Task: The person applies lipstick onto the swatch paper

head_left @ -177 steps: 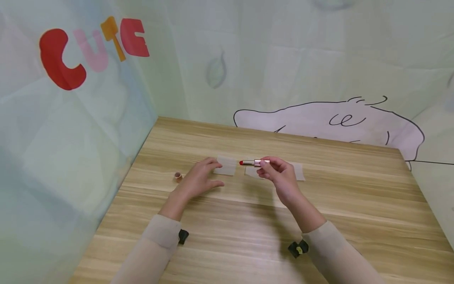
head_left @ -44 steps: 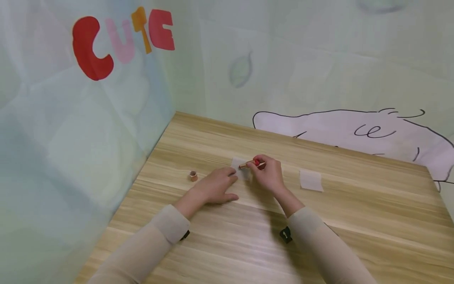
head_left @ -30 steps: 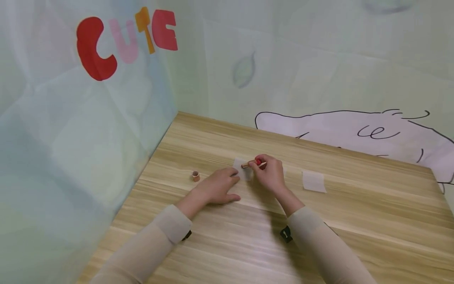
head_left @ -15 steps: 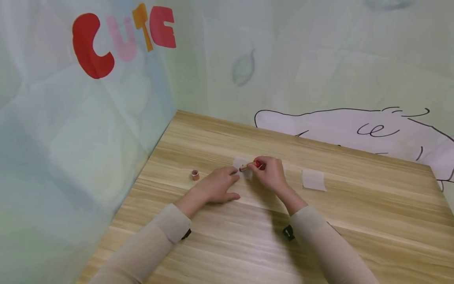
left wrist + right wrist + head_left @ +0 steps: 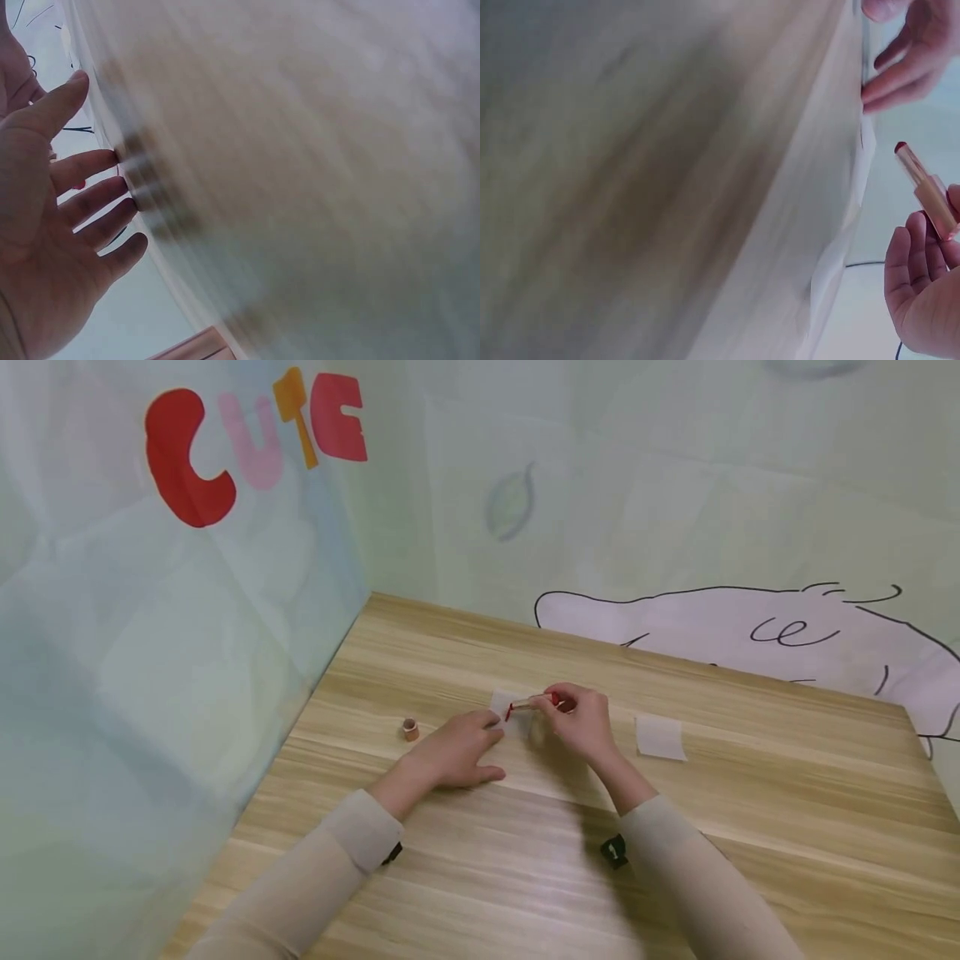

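Note:
My right hand [image 5: 581, 720] pinches an uncapped lipstick [image 5: 532, 702] by its base, its red tip pointing left over a small white paper piece [image 5: 519, 728]. A dark red stroke [image 5: 508, 713] shows on that paper. In the right wrist view the lipstick [image 5: 928, 195] has a rose-gold case, and its tip stands a little off the surface. My left hand [image 5: 457, 752] lies palm down with its fingertips at the paper's left edge. Its fingers [image 5: 96, 201] are spread and nearly straight in the left wrist view. Left of it the small copper-coloured lipstick cap [image 5: 410, 730] stands upright.
Another white paper piece [image 5: 660, 738] lies to the right on the wooden table [image 5: 525, 877]. A further piece is mostly hidden behind my right hand. Printed cloth walls [image 5: 675, 510] stand along the table's left and back edges.
Since the earliest frame, the lipstick has come down to the left-hand paper and the left hand has settled at its edge. In the last half second the lipstick lifted slightly rightward, exposing a red stroke.

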### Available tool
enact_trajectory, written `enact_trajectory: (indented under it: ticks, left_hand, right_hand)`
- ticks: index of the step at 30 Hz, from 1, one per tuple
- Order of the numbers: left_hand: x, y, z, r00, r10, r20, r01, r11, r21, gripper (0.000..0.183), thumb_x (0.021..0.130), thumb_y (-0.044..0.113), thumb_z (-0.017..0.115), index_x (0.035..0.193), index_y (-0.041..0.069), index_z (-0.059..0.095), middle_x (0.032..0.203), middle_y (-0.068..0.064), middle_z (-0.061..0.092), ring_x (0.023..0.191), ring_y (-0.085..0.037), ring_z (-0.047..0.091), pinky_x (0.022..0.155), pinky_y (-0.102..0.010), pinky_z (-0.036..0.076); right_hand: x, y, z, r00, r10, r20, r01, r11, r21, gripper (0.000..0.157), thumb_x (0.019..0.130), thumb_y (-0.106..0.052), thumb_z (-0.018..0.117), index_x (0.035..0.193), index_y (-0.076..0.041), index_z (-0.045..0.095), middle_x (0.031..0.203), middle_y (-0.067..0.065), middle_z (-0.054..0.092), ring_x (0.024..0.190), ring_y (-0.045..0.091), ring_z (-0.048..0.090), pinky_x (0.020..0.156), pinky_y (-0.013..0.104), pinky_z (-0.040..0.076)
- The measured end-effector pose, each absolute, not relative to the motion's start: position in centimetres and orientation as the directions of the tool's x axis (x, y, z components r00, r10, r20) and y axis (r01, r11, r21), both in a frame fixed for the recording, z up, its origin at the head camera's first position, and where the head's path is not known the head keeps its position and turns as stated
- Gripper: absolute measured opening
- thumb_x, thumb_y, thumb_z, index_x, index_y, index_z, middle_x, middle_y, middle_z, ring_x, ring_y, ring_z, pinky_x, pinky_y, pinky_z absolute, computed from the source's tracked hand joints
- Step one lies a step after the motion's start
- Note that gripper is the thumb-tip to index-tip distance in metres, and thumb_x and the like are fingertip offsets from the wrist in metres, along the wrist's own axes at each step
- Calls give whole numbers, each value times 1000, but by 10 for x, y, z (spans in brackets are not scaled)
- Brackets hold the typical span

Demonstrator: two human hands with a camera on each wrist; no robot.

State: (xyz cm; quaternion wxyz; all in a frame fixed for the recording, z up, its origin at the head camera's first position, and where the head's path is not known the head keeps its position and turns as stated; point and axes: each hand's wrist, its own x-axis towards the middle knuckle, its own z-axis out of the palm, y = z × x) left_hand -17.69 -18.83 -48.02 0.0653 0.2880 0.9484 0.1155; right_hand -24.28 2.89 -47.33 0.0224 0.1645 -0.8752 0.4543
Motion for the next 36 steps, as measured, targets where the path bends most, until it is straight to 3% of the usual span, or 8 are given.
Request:
enact_trajectory:
  ticks: [10, 20, 29, 36]
  left_hand:
    - [-176, -186, -476, -822, 567, -62, 536, 805, 254, 60, 94, 47, 70, 130, 0, 63, 141, -19, 53, 129, -33, 52, 111, -44, 42]
    - [-178, -178, -468, -827, 563, -8, 541, 798, 267, 69, 94, 51, 67, 143, 3, 56, 151, -20, 45, 141, -35, 42, 117, -47, 33]
    - [-184, -155, -463, -785, 617, 47, 608, 755, 244, 67, 93, 49, 70, 140, 3, 57, 149, -21, 48, 139, -36, 44, 117, -47, 34]
    - [-186, -143, -460, -782, 623, 20, 611, 759, 226, 67, 93, 49, 69, 141, 4, 57, 150, -20, 47, 140, -35, 42, 118, -47, 33]
  right_hand:
    - [-244, 47, -462, -969, -158, 189, -243, 490, -837, 22, 89, -24, 81, 92, -3, 76, 82, 6, 69, 73, 18, 66, 60, 19, 49]
    - [-241, 60, -453, -969, -126, 213, -247, 482, -841, 23, 89, -23, 80, 96, -1, 76, 85, 8, 71, 75, 19, 67, 63, 20, 49]
    - [-243, 78, -451, -968, -81, 239, -249, 465, -850, 24, 89, -21, 81, 95, 1, 75, 84, 10, 71, 73, 15, 66, 62, 17, 49]
    - [-244, 90, -449, -966, -57, 251, -249, 455, -855, 24, 88, -20, 82, 95, 2, 75, 84, 11, 72, 70, 11, 65, 57, 16, 48]
